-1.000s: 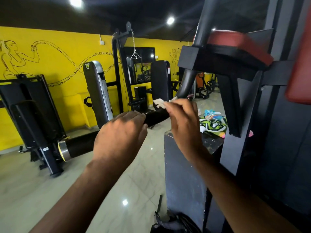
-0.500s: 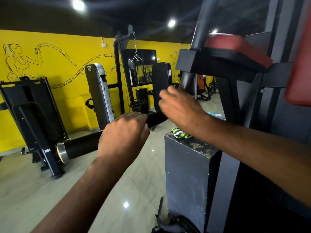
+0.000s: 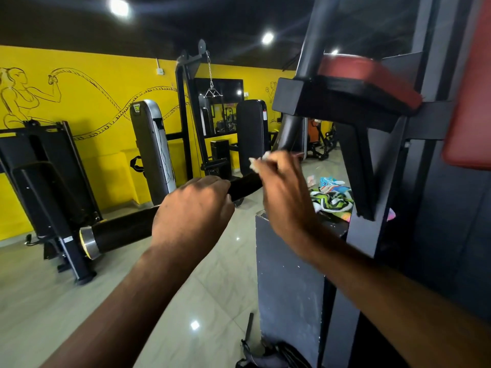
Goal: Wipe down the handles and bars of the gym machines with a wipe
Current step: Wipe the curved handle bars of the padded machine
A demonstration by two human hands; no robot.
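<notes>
Wipe: a small white wad, soft and light I'd judge, pinched in the curled fingertips of my right hand just above the inner end of the black padded handle. My left hand grips that handle mid-length. Its padding looks firm and grippy, so I'd steady it there.

Ahead of you, a yellow wall carries a line drawing of a figure swinging ropes. Colourful cloths lie on the dark box to your right. Round lights reflect off the glossy floor.
</notes>
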